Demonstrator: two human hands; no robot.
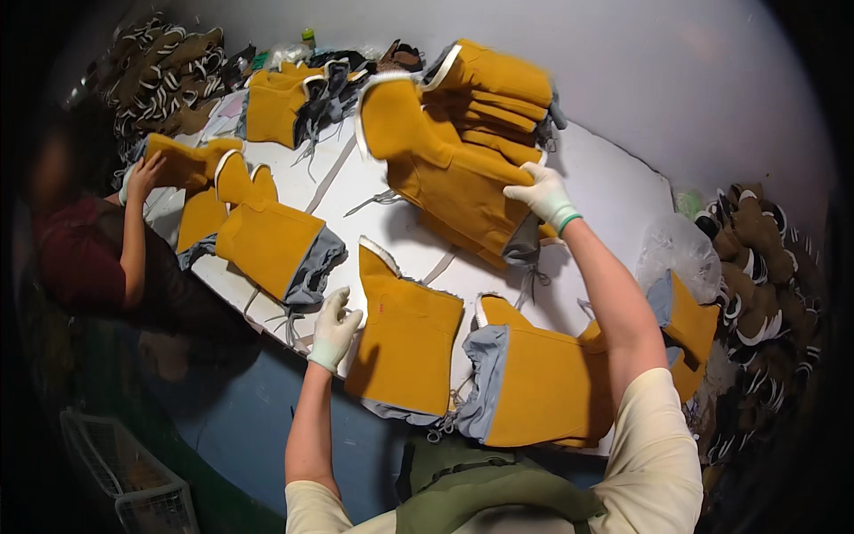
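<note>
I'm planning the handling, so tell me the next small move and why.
Perhaps bring the left hand over to steady the yellow boot-shaped piece: the right hand alone grips it, near its grey cuff, while the left looks empty.

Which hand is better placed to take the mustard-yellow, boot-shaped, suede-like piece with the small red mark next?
Likely the left hand: it looks empty and sits close beside that mustard-yellow, boot-shaped, suede-like piece. The right hand is farther off, gripping a raised mustard-yellow bundle with white trim and grey lining.
</note>
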